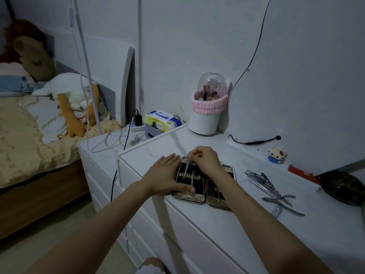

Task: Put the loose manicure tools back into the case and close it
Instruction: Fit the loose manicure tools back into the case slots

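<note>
**Two hands working at the open manicure case**

Two hinged halves of the metal-edged, black-lined manicure case (204, 186) are lying spread flat near the front edge of the white dresser top (246, 224); a few thin tools are already sitting in the loops of the left half. The right hand (205, 159) is reaching over the far edge of the case, its fingers pinched together on a slim silver tool (186, 168) that is pointing down into the left half; the left hand (167, 175) is lying flat with fingers spread beside the case, its thumb pressing on the near left corner. Well to the right of the case, several loose steel tools are lying in a small heap: nail clippers (260, 179) farther back and cuticle nippers (280, 200) nearer the front. Farther back, a white brush holder with a clear dome and pink fluffy band (207, 113) is standing against the wall; a small block figure (276, 154) is sitting on the ledge to the right.
</note>
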